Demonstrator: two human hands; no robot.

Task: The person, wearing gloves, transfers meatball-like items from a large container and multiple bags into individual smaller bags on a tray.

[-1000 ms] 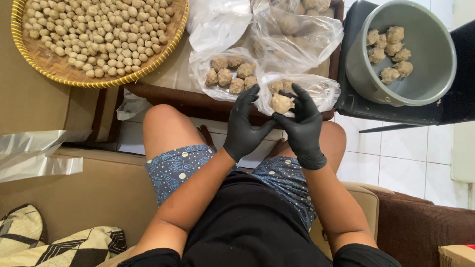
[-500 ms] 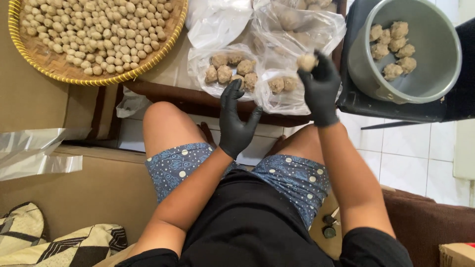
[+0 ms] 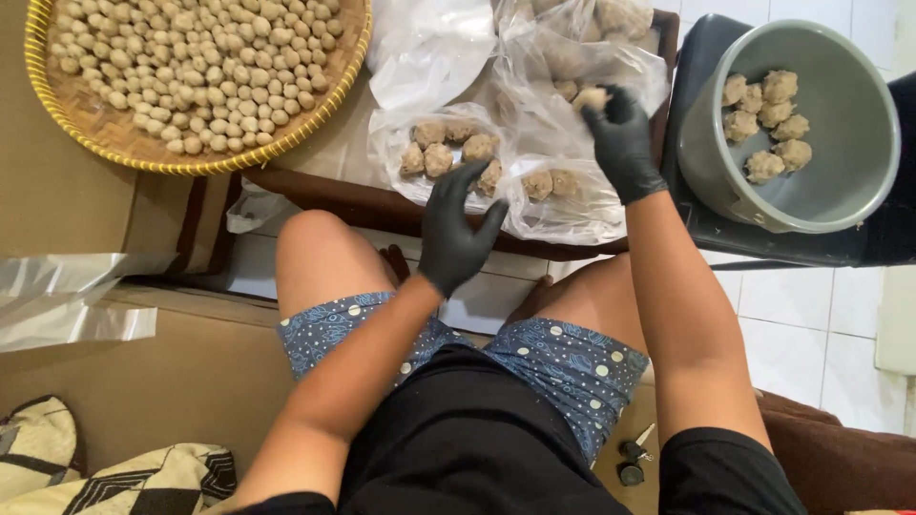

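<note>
The right hand (image 3: pixel 622 141) (gloved) pinches a dough ball (image 3: pixel 591 98), seemingly over a plastic bag (image 3: pixel 572 205). The left hand (image 3: pixel 456 229) hangs open, empty, just below more balls (image 3: pixel 448 153).

You have one view, from the camera on your head, looking steeply down and close over your lap, with the woven tray (image 3: pixel 57 114) at upper left and the grey bucket (image 3: pixel 840 191) at upper right.

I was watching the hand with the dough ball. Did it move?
Yes. The right hand, holding a dough ball, went forward from over the lap, out over the plastic bags, toward the grey bowl.
</note>
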